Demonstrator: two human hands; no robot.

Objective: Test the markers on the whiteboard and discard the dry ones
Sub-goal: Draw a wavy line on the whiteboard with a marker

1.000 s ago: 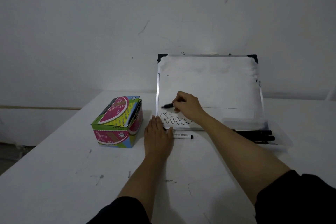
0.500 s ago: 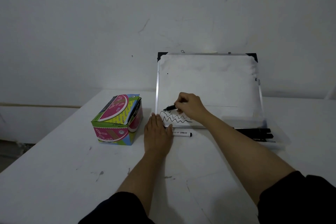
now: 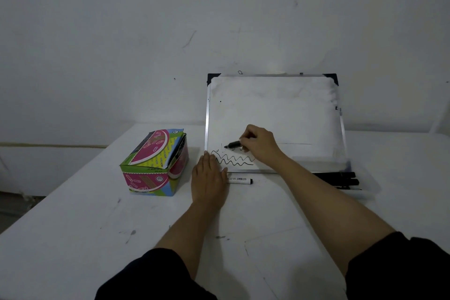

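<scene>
A slim black marker [image 3: 233, 144] is pinched in the curled fingers of the right hand [image 3: 260, 146], its tip apparently touching the glossy, metal-framed whiteboard [image 3: 275, 109] above wavy lines. The left hand [image 3: 209, 178] is laid flat, fingers spread, on the matte tabletop [image 3: 73, 226], a white marker [image 3: 239, 180] just beside them.

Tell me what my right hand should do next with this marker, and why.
Probably drag the black marker rightward in a short stroke. The right hand holds its tip at the white metal-framed whiteboard just above the black wavy lines; only faint marks show there, so it isn't judged yet.
</scene>
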